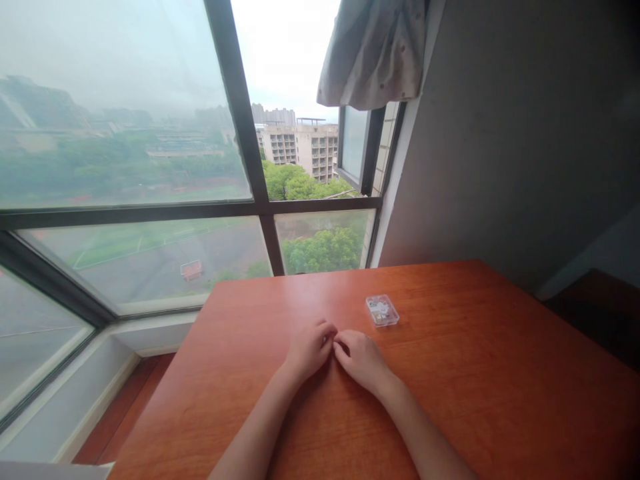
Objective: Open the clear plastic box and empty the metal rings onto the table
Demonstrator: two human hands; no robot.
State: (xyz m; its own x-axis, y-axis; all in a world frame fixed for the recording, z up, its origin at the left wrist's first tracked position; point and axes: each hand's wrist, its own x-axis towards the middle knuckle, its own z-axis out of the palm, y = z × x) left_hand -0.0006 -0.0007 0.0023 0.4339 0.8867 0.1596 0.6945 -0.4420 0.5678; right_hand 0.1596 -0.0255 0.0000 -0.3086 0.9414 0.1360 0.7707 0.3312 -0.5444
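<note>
Hands (335,353) meet near clear box (382,311), table (500,373).

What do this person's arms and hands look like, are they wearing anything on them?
Both arms are bare as far as the picture shows: no sleeves reach the forearms. The left hand and right hand wear no gloves, and no watch, bracelet or ring can be seen. The fingers are bare too.
</note>
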